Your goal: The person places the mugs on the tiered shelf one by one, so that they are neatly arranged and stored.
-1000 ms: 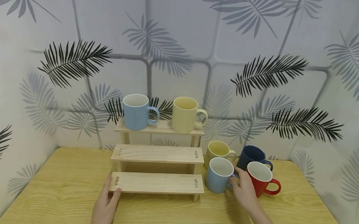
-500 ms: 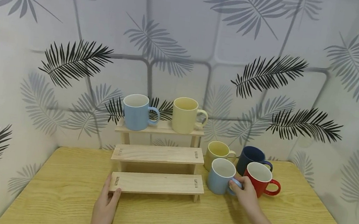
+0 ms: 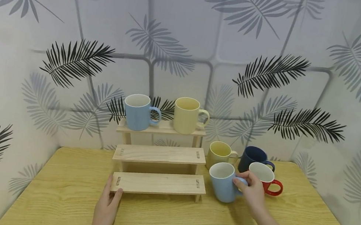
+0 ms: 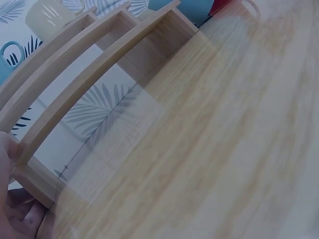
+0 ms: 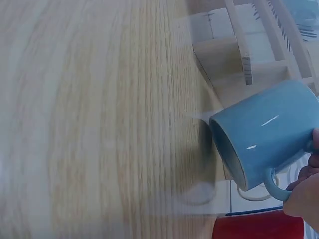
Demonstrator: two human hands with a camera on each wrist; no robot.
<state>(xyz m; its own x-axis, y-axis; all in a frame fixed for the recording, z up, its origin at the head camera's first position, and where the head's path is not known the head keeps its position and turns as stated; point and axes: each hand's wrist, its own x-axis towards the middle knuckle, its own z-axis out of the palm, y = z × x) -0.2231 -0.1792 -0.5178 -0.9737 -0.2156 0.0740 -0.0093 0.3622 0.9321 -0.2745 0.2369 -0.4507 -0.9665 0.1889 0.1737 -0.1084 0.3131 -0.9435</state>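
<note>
Left hand [image 3: 106, 208]: grips the lowest tier of the three-tier wooden rack [image 3: 159, 184] at its left end. Right hand [image 3: 253, 193]: fingers pinch the handle of the tilted light-blue mug [image 3: 223, 188]; its body, white inside, lies left of the fingers, beside the rack. Beyond: red mug [image 3: 267, 186], white inside; yellow mug [image 3: 217, 157]; navy mug [image 3: 251, 162]. Top tier: second light-blue mug [image 3: 137, 117], left; pale yellow mug [image 3: 185, 120], right
</note>
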